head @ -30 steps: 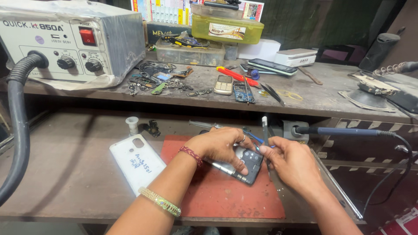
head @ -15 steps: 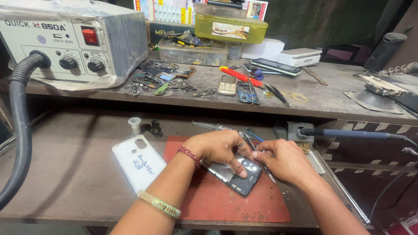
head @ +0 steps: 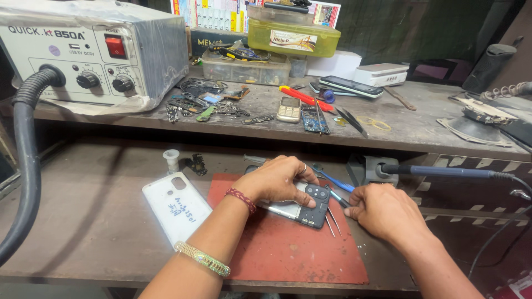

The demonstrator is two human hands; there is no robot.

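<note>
Left hand (head: 280,180) lies palm-down over an opened smartphone (head: 302,205), fingers spread across its back; camera cluster shows at the phone's right end. Phone rests on a red work mat (head: 288,249). Right hand (head: 382,210) sits just beside the phone's right end, fingers curled at a pair of tweezers (head: 331,223) whose tips lie on the mat. White back cover (head: 176,207) lies left of the mat, marked in pen. Soldering handle (head: 438,171) juts in from the right. Upper shelf: hot-air rework station (head: 94,55) with black hose (head: 25,160), small keypad phone (head: 288,109), bare circuit board (head: 315,119), green lidded box (head: 293,36).
</note>
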